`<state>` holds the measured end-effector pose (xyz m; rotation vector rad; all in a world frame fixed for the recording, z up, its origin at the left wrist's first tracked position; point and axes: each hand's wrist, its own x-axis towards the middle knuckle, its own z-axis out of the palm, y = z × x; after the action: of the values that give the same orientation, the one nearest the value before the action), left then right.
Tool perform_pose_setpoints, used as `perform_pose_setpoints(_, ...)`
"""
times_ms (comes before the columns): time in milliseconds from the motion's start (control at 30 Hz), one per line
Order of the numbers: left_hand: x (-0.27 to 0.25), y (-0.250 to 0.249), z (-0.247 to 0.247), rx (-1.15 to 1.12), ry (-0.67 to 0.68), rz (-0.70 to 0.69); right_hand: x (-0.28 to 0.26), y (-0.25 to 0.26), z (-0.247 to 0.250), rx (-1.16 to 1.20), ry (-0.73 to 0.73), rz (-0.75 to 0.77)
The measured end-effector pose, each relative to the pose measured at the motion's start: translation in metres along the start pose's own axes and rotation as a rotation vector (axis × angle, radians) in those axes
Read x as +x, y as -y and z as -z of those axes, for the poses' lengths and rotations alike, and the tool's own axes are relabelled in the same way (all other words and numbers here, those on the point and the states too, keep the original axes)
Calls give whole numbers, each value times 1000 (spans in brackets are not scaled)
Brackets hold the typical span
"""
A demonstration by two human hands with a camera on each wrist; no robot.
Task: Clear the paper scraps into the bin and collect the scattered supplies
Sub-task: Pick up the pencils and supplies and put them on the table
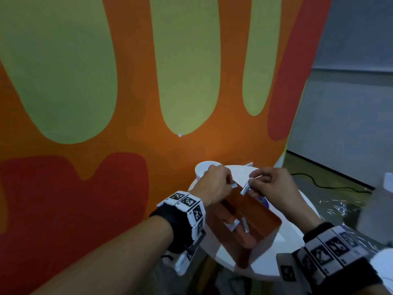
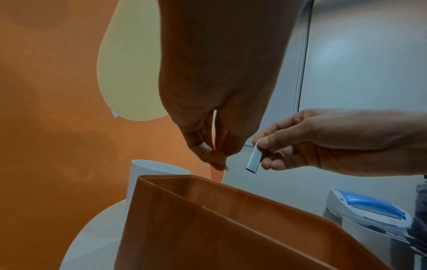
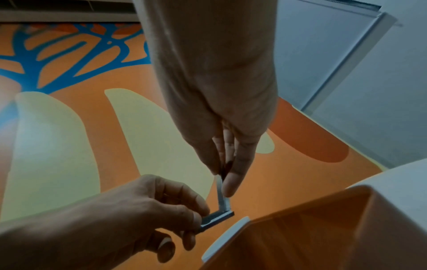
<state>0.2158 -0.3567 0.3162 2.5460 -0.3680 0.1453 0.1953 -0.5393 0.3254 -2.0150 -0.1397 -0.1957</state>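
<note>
An orange tray [image 1: 266, 216] stands on a small round white table [image 1: 221, 252]; silver strips [image 1: 232, 225] lie inside it. Above its far end, my left hand [image 1: 228, 182] pinches a short silver staple strip [image 1: 234, 185]. My right hand [image 1: 254, 179] pinches a longer staple strip [image 1: 245, 188] that hangs down. In the right wrist view the two strips, the long one [image 3: 221, 195] and the short one [image 3: 217, 218], meet at a corner over the tray [image 3: 323, 237]. The left wrist view shows my left fingertips [image 2: 211, 155] and the right hand's strip [image 2: 254, 159] slightly apart.
A white cylindrical bin [image 1: 204, 167] stands on the table behind the tray, against the orange and green wall. A round coloured item [image 1: 263, 200] lies right of the tray. Paper scraps [image 1: 336, 207] and a black cable [image 1: 319, 183] are on the floor. A white-and-blue device [image 2: 369, 213] stands at right.
</note>
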Motion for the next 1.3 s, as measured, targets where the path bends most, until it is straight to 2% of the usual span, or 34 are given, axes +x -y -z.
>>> perform_pose_setpoints(133,0,5,-3,-14,2,-28,3,-9,2,-101,14,22)
perform_pose_setpoints(267,-9,16,13,-11,-38,-51,17,-14,-5,-385,41,138)
perform_pose_setpoints(367,-18,37,37,-13,-47,-23,21,1,-27,-310,94,217)
perform_pose_setpoints(533,-53,96,80,59,-74,69,15,47,-112,-189,326,358)
perform_pose_setpoints(667,-99,167,97,88,-60,210,7,68,-203,-277,618,395)
perform_pose_setpoints(767,-138,225,94,77,-28,344,-1,64,-270,-322,799,356)
perform_pose_setpoints(900,-191,298,75,38,19,522,-13,37,-352,-372,1000,286)
perform_pose_setpoints(1067,-251,378,16,-52,74,688,-37,-38,-439,-441,1205,102)
perform_pose_setpoints(1233,-292,438,-67,-132,164,834,-72,-122,-508,-603,1225,-109)
perform_pose_setpoints(1300,-298,449,-99,-189,185,874,-83,-151,-520,-670,1257,-114)
